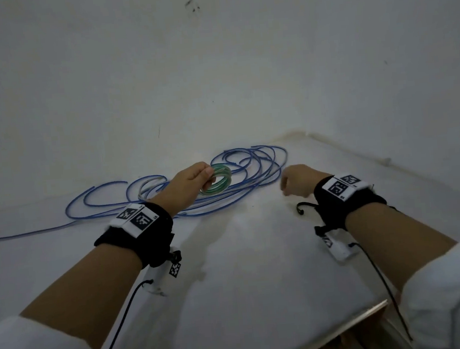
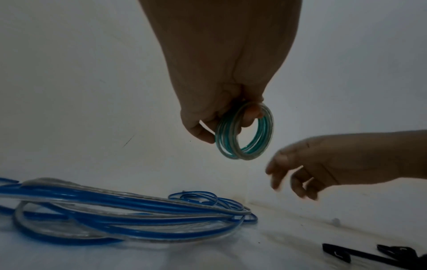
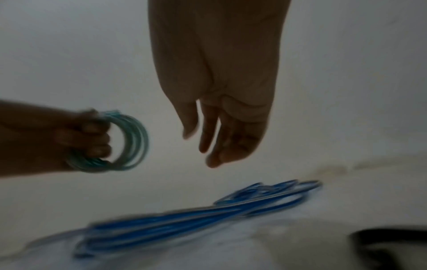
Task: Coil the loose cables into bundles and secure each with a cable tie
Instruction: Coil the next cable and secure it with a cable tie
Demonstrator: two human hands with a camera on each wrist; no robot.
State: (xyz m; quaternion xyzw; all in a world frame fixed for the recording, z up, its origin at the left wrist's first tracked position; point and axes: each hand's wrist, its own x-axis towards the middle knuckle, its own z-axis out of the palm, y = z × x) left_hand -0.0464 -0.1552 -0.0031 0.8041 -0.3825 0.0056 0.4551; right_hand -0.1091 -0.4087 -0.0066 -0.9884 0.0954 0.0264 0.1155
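Observation:
My left hand point(image 1: 196, 180) grips a small tight coil of green-and-clear cable point(image 1: 218, 182), lifted above the table; the coil point(image 2: 245, 138) hangs from my curled fingers point(image 2: 201, 133), and in the right wrist view the coil point(image 3: 131, 142) shows at the left. A long blue-and-clear cable point(image 1: 185, 183) lies in loose loops on the white table behind it, also seen low as the blue cable point(image 2: 115, 215) and, blurred, the blue cable point(image 3: 208, 213). My right hand point(image 1: 296, 181) hovers to the right of the coil, empty, with fingers point(image 3: 208, 138) loosely extended downward. Black cable ties point(image 2: 369, 255) lie on the table beneath my right wrist.
The white table point(image 1: 244, 256) meets a white wall at the back and a raised edge point(image 1: 360, 151) at the right. One end of the blue cable trails off to the left point(image 1: 20, 236). The table's front corner point(image 1: 374, 309) is at lower right.

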